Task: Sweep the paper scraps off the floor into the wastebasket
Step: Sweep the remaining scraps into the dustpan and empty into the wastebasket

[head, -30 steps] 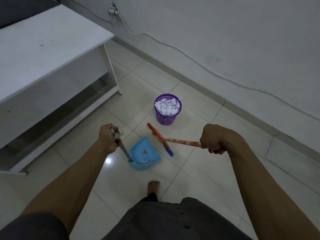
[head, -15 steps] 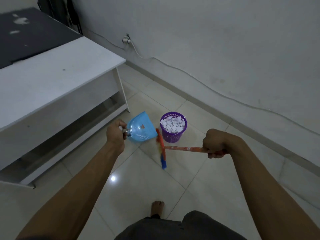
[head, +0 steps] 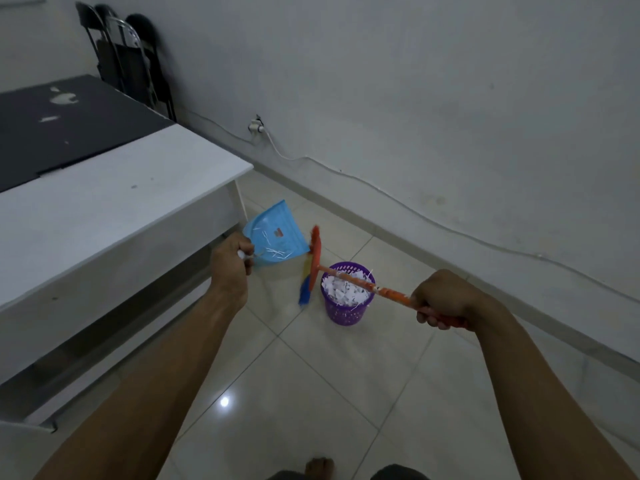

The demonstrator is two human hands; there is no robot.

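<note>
The pale tiled floor (head: 311,393) by the wall carries the upright purple wastebasket (head: 346,313), heaped to its rim with paper scraps (head: 343,291). The left hand (head: 230,261) grips the handle of the blue dustpan (head: 277,233), held off the floor with its mouth raised, apparently so that the few scraps in it stay near the handle until it is tipped. The right hand (head: 443,297) is fisted round the orange brush (head: 315,258), whose head hangs between dustpan and wastebasket.
</note>
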